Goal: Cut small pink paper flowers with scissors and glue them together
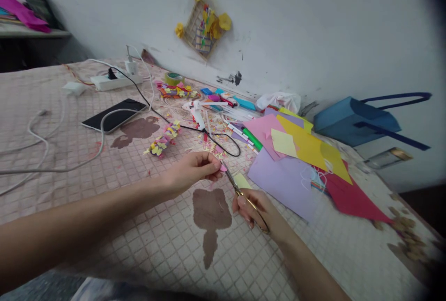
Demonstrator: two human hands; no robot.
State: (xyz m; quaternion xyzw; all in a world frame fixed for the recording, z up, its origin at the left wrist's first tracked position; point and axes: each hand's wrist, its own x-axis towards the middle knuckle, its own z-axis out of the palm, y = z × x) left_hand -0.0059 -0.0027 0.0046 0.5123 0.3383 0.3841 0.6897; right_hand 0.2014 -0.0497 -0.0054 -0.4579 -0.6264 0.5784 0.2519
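Observation:
My left hand pinches a small pink paper scrap between thumb and fingertips. My right hand grips gold-handled scissors, whose thin blades reach up to the scrap. A pale yellow paper piece lies on the bedspread just beneath the blades. Loose coloured paper sheets, lilac, yellow and red, spread out to the right of my right hand. A strip of pasted paper bits lies to the left, beyond my left hand.
Paper shavings and a black cable lie beyond my hands. Farther back are a white glue gun, a phone, a power strip, a tape roll and markers. A blue bag stands at right.

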